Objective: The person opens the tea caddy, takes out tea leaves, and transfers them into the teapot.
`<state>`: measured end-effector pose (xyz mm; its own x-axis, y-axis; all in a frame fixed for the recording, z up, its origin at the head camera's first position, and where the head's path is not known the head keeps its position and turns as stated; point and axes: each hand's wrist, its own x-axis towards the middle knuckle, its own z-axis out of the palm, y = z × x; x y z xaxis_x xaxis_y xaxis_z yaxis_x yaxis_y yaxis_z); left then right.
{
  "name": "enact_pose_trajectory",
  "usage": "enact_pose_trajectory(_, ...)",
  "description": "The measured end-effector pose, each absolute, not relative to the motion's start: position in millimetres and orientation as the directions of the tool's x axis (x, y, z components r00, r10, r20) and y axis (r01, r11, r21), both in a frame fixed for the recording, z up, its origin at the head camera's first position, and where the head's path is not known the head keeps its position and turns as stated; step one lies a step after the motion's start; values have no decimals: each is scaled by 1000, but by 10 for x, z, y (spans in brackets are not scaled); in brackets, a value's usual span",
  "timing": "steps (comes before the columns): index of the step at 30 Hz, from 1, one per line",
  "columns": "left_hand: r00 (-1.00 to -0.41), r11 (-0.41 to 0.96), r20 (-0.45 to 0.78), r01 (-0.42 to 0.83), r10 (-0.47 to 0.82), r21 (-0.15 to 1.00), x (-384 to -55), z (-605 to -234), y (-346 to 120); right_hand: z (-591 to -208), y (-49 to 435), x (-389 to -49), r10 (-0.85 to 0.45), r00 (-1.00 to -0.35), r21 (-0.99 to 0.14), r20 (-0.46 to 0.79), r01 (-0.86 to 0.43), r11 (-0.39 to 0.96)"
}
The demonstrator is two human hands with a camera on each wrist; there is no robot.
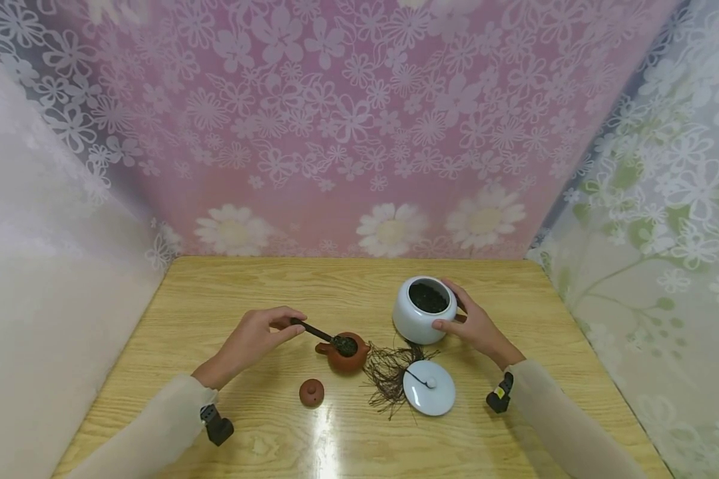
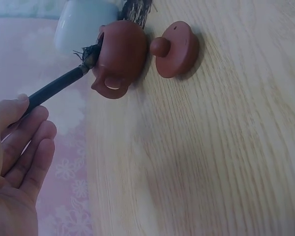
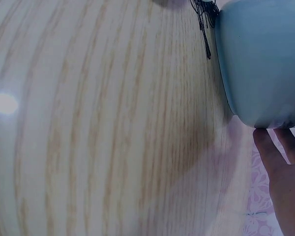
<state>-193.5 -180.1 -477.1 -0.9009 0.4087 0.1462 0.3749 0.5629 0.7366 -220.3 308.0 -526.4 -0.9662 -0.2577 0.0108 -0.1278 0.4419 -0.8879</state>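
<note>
My left hand [image 1: 262, 338] pinches the end of a dark tea scoop [image 1: 313, 329] between thumb and fingers. Its head, heaped with dark tea leaves [image 1: 344, 345], is at the mouth of a small red-brown clay teapot [image 1: 349, 362]. In the left wrist view the scoop handle [image 2: 56, 87] slants up to the teapot [image 2: 123, 51]. My right hand [image 1: 476, 327] grips the side of a white jar [image 1: 416, 324], which has dark leaves inside. The right wrist view shows fingertips against the jar [image 3: 265, 64]. Part of the jar and hand are cut off there.
The clay teapot lid [image 1: 311, 393] lies in front of the teapot. A white jar lid [image 1: 437, 399] with a round knob rests right of it, beside a dark brown tassel of loose strands [image 1: 386, 376]. All stand on a wooden table [image 1: 245, 432] backed by a floral curtain [image 1: 347, 133].
</note>
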Motion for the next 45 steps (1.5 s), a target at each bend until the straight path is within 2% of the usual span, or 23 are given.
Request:
enact_pose_trajectory(14,-865,582,243,479,438,657,-1922,-4717,-1705,-5266,3083,-2203,-260,-966,-890,5,-123,440)
enact_pose_trajectory(29,-795,573,359,604,489,555,-1914,-4673,-1679,-5256,3082,-2208,-259,-966,-886,13,-131,444)
enact_pose_trajectory(37,-776,548,381,627,502,554,-1910,-4625,-1736,-5262,3089,-2216,-260,-966,-886,12,-131,444)
enact_pose_trajectory(45,-784,542,375,616,495,572,-1893,-4645,-1778,-5255,3075,-2199,-256,-966,-888,14,-130,442)
